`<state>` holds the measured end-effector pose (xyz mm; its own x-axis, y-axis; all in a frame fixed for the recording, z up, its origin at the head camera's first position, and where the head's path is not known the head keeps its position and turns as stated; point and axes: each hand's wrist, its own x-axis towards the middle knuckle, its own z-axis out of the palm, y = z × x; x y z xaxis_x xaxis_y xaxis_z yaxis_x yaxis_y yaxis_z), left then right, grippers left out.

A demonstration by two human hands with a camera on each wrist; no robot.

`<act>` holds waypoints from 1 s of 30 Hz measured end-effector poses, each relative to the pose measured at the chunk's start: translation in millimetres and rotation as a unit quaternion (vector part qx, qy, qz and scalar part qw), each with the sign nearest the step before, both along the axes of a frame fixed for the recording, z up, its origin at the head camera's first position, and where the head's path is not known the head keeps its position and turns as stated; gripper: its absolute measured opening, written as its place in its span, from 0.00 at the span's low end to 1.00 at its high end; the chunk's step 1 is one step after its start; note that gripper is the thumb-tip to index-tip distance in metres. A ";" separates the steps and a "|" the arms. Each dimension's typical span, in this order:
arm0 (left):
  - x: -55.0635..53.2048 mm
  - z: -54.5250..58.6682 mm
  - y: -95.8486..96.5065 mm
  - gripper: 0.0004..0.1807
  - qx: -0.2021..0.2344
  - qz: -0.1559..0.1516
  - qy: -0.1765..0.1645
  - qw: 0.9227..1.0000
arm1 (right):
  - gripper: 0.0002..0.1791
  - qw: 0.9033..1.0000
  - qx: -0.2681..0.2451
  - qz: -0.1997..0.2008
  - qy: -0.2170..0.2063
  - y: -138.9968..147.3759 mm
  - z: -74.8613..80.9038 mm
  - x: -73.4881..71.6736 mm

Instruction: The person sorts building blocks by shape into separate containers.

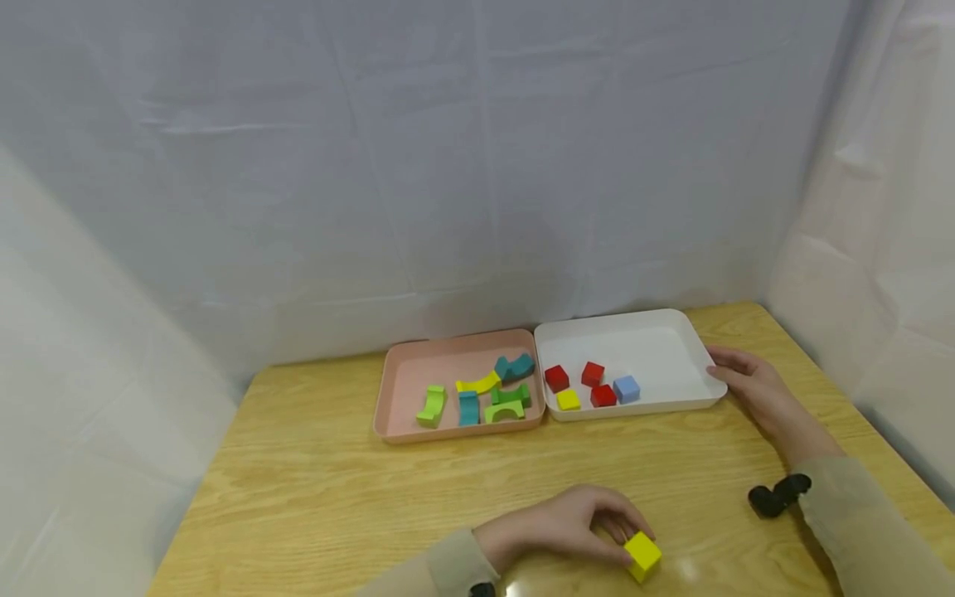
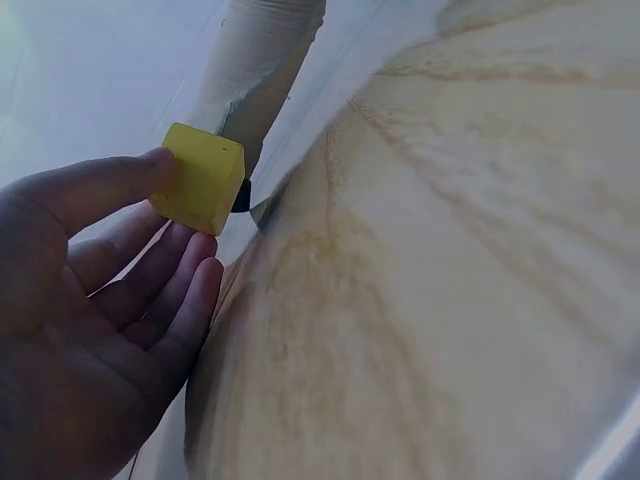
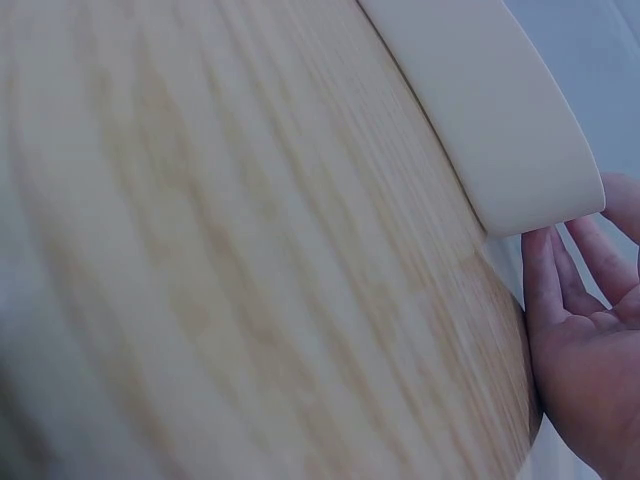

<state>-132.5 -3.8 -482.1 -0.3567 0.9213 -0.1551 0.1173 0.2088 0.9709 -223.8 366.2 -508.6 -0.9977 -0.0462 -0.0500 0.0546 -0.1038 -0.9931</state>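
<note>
My left hand [image 1: 570,522] pinches a yellow cube [image 1: 643,555] between thumb and fingertips, close over the front of the table. In the left wrist view the yellow cube [image 2: 200,180] sits at the fingertips, the other fingers curving below it. At the right end of the white tray [image 1: 671,356], my right hand [image 1: 757,398] holds the rim, thumb at the edge. The right wrist view has its fingers [image 3: 540,270] against the tray's outer wall. Inside that tray lie several red cubes [image 1: 556,378], a yellow cube [image 1: 569,400] and a blue cube [image 1: 627,389].
A pink tray [image 1: 418,352] adjoins the white one on the left. It carries several curved blocks, among them a light green arch [image 1: 505,411], a teal block [image 1: 468,408] and a yellow curve [image 1: 479,382]. Pale curtains [image 1: 448,166] hang behind the wooden table [image 1: 298,497].
</note>
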 end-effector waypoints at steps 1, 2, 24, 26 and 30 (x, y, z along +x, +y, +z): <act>-0.5 0.2 -0.4 0.20 -0.001 0.004 0.002 1.000 | 0.18 1.000 -0.001 0.000 0.001 0.2 -0.4 -0.2; -1.1 0.5 -0.6 0.20 -0.001 0.007 0.002 1.000 | 0.18 1.000 -0.002 0.000 0.001 0.4 -0.7 -0.2; -31.0 19.3 -5.2 0.19 0.026 0.088 0.082 0.992 | 0.18 1.000 0.016 -0.004 0.002 -0.9 1.4 0.8; -35.5 23.0 -6.1 0.19 0.035 0.090 0.086 0.992 | 0.18 1.000 0.017 -0.004 0.003 -0.8 1.5 0.3; -44.0 32.2 -8.2 0.20 0.055 0.096 0.099 0.989 | 0.18 1.000 0.017 -0.004 0.002 -0.5 1.1 -0.7</act>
<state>-176.5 -12.0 -449.9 -0.5393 0.8415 0.0319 0.2758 0.1407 0.9508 -224.5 365.7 -507.5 -0.9982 -0.0364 -0.0481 0.0506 -0.0701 -0.9963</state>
